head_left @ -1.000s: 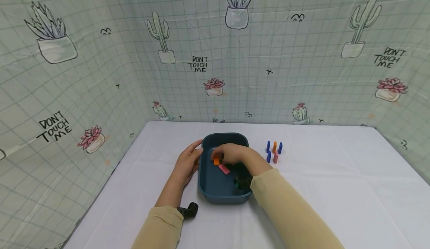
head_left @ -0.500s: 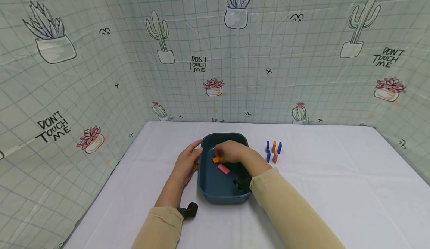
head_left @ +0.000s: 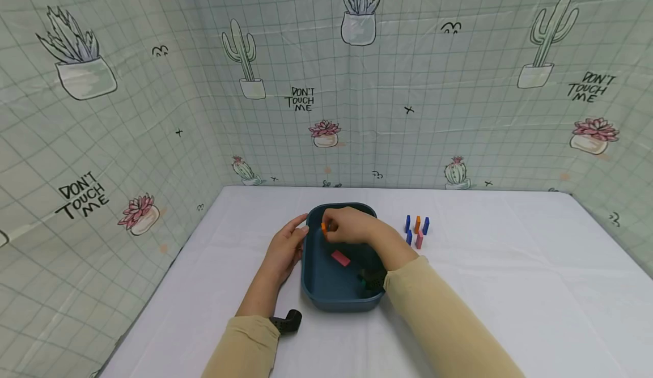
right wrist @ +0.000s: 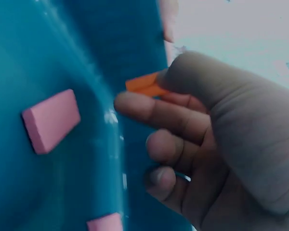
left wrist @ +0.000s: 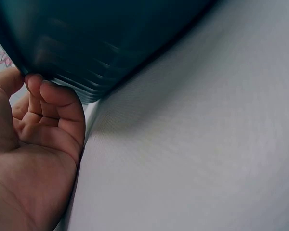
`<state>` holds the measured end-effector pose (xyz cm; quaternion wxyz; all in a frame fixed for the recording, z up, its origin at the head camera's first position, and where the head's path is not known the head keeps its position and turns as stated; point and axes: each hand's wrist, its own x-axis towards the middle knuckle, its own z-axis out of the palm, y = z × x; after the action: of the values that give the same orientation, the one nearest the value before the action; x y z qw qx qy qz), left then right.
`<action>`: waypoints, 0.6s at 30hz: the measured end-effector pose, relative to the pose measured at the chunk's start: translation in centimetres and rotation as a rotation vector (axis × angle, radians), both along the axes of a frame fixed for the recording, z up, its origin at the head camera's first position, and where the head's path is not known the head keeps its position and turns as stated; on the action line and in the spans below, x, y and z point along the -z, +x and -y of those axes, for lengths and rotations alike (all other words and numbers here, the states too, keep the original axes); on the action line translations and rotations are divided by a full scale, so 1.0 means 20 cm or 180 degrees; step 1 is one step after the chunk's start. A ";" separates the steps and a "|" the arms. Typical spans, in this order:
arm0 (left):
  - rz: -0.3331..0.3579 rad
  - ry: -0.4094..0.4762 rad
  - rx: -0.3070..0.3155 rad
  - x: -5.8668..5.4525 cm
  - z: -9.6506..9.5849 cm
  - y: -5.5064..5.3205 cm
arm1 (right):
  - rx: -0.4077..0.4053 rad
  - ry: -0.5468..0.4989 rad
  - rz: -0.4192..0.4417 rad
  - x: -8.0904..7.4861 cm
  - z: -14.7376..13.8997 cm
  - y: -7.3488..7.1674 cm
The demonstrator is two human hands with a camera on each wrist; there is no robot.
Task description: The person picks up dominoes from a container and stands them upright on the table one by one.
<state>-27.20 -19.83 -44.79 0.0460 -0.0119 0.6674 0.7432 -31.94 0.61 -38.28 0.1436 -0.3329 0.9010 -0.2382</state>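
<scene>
A dark blue plastic bin (head_left: 318,287) stands on the table in the head view. My left hand (head_left: 281,250) grips its left side; in the left wrist view the thumb is at the rim and curled fingertips meet the outer wall. Inside the bin, my right hand (head_left: 349,226) pinches an orange block (right wrist: 147,84) between thumb and fingers, raised off the floor. One pink block (right wrist: 53,120) lies flat on the bin floor below that hand. A second pink block (right wrist: 106,223) shows partly at the bottom of the right wrist view.
Right of the bin, several small blocks stand upright in two rows on the white tabletop (head_left: 510,276): blue blocks (head_left: 425,225), an orange one (head_left: 417,224) and a pink one (head_left: 419,240). A cactus-printed cloth (head_left: 398,140) hangs behind and along the left.
My right hand has lifted the orange block from beside the pink block and carried it toward the bin's far left. The left hand stays on the bin.
</scene>
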 end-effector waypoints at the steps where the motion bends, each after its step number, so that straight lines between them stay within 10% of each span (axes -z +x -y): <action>1: -0.0002 0.0004 0.0007 0.00 0.00 0.00 | -0.0011 -0.0046 0.0039 -0.01 -0.01 0.00; 18: 0.0004 -0.0085 -0.0041 0.00 0.00 0.00 | 0.0189 -0.0637 -0.0040 -0.15 -0.42 0.12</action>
<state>-27.27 -19.75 -44.83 0.0415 -0.0173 0.6772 0.7345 -29.44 8.95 -35.19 0.0967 -0.3202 0.8831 -0.3291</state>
